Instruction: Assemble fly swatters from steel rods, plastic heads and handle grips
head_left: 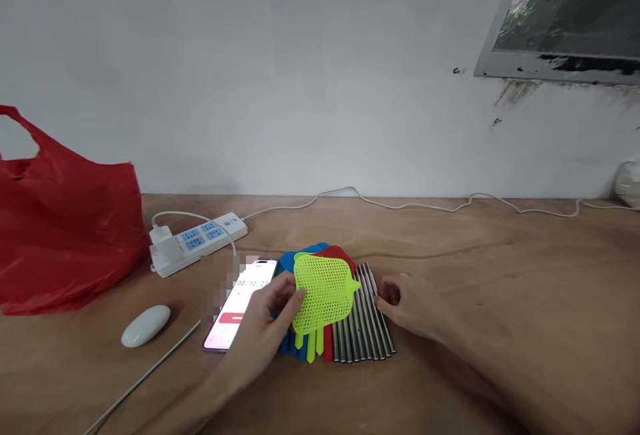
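My left hand (267, 321) pinches the edge of a yellow-green fly swatter head (324, 291), lifted and tilted over a pile of blue (295, 258) and red (345, 256) swatter heads. Coloured plastic stubs (311, 345) stick out toward me under the pile. To the right lie several metal rods (367, 325) side by side. My right hand (413, 305) rests on the table with its curled fingertips touching the outermost rod.
A phone (240, 308) showing a timer lies by my left hand on the wooden table (500, 288). A white power strip (197, 241) with cable, a white mouse (146, 325) and a red plastic bag (65, 228) sit at left. The wall stands behind.
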A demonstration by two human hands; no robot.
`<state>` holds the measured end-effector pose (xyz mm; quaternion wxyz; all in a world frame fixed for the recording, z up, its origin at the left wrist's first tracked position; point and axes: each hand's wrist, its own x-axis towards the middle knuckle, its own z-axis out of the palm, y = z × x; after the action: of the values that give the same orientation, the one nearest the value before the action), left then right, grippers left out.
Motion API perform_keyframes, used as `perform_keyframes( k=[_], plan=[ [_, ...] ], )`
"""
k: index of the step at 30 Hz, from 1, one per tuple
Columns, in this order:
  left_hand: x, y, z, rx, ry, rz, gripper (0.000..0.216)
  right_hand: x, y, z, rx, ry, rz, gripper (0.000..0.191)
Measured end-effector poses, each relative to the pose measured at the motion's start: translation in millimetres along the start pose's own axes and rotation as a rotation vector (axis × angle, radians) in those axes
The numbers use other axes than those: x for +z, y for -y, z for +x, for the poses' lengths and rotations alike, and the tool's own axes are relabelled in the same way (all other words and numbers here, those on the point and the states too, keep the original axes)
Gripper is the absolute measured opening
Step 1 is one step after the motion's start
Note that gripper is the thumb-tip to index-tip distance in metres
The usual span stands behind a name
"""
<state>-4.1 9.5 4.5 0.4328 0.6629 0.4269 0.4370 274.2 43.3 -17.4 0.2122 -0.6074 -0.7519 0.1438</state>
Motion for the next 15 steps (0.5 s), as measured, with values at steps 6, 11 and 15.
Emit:
perform_keyframes(
  k=[6,11,15],
  plan=[
    [2,-1,0,-0.038,0.022,-0.047,0.014,-6,11,-4,0.063,0.063,-0.116,0.015],
    [2,0,1,-0.02,0.015,-0.027,0.011,-7,13,-4,0.124,0.044,-0.215,0.013],
    [0,4,1,-0.026,-0.005,-0.011,0.014,-4,6,-2,0.154,-0.012,-0.258,0.015]
  ],
)
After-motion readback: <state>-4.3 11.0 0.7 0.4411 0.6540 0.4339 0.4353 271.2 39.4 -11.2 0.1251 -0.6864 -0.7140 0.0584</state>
